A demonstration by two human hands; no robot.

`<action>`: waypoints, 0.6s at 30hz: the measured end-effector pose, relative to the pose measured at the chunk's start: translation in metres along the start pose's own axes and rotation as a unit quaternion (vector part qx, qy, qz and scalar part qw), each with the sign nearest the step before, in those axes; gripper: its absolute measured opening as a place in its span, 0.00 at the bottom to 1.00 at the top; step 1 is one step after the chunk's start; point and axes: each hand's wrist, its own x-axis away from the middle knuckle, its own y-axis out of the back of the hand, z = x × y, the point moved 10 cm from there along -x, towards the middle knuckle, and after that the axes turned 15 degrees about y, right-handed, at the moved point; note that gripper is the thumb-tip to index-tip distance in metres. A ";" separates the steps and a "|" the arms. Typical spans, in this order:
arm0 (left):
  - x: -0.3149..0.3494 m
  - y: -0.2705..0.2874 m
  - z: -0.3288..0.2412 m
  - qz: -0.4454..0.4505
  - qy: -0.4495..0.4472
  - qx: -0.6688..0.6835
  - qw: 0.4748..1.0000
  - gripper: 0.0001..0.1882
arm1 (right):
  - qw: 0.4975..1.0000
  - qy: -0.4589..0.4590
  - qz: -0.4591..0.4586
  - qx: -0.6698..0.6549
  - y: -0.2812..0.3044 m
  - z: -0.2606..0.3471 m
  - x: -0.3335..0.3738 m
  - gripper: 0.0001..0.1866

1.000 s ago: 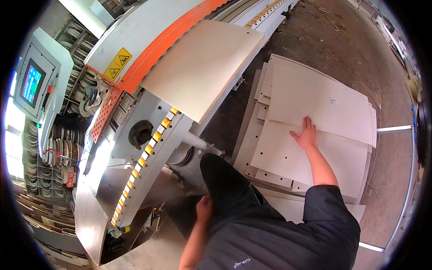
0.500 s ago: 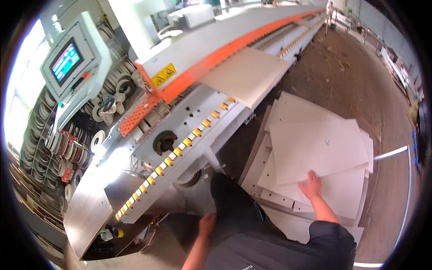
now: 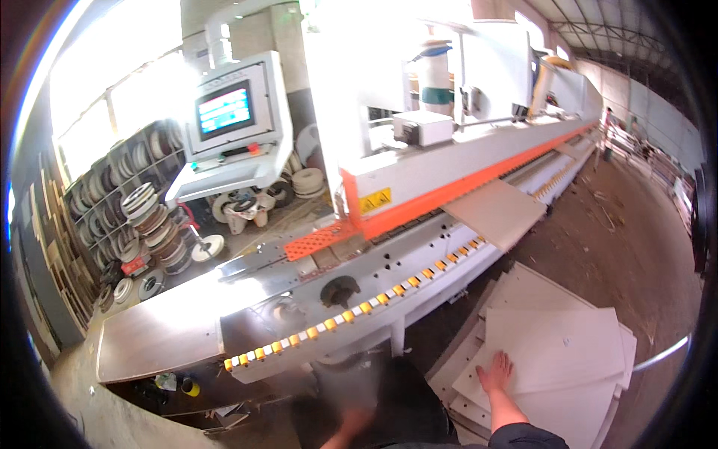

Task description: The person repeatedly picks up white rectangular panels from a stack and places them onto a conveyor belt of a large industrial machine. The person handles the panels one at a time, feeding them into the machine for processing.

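Note:
My right hand lies with spread fingers on the left part of a stack of flat, pale boards, near the top board's edge. The boards sit unevenly, turned at different angles, at my lower right. Low in front of my dark clothing is my left hand, smeared by motion, its fingers unclear. Beyond both hands, a beige panel rests on the long machine, partly beneath its orange edge and partly over the roller row. Neither hand touches that panel.
Yellow rollers line the machine's near edge. A control console with a lit screen stands at the left, before racks of edging rolls. A brown board covers the machine's near end. Brown floor runs along the right.
The view has tilted up and swung left. The beige panel has moved farther along the machine, uncovering more rollers. My right hand has shifted left on the boards.

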 end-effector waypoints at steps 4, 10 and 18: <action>-0.002 -0.013 -0.033 -0.009 -0.085 -0.111 0.990 0.19 | 0.998 -0.006 -0.037 0.055 -0.005 -0.029 0.010 0.46; -0.007 -0.012 -0.012 -0.020 0.000 0.009 1.000 0.17 | 0.998 0.046 -0.024 0.037 -0.006 -0.035 0.059 0.46; -0.014 -0.031 -0.008 0.104 0.129 0.170 0.971 0.17 | 0.979 0.152 -0.090 0.107 -0.003 -0.070 0.135 0.41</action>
